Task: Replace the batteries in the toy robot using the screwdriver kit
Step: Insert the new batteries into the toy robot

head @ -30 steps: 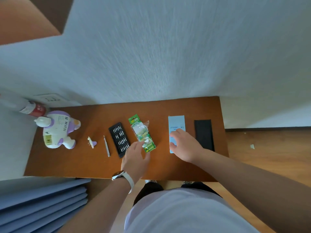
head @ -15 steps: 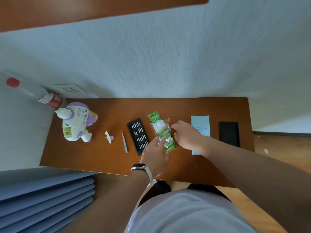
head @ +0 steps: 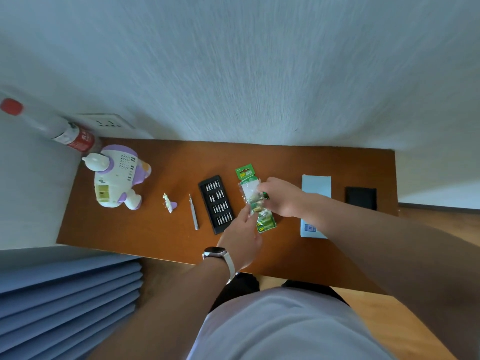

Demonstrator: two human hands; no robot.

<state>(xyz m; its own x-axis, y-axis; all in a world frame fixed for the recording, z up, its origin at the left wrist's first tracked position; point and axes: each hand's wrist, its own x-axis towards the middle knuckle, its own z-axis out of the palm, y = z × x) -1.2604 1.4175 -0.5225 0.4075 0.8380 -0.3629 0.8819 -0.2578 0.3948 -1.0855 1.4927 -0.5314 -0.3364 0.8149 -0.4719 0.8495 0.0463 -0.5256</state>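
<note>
A white and purple toy robot (head: 117, 178) lies at the left end of the brown table (head: 161, 240), its battery bay open. The small battery cover (head: 169, 202) lies to its right, then a thin grey screwdriver (head: 193, 212) and a black tray of bits (head: 217, 203). A green battery pack (head: 255, 198) with torn clear plastic sits mid-table. My right hand (head: 281, 197) grips its upper part. My left hand (head: 241, 236), a watch on its wrist, pinches the plastic from below.
A pale blue box (head: 315, 187) and a black lid (head: 361, 198) lie at the table's right end. A red-capped bottle (head: 65, 132) stands in the back-left corner by a wall socket (head: 106, 122). Blue folded fabric (head: 65, 302) sits lower left.
My right hand left the blue box and moved left onto the battery pack. My left hand closed on the pack's plastic. The camera view shifted.
</note>
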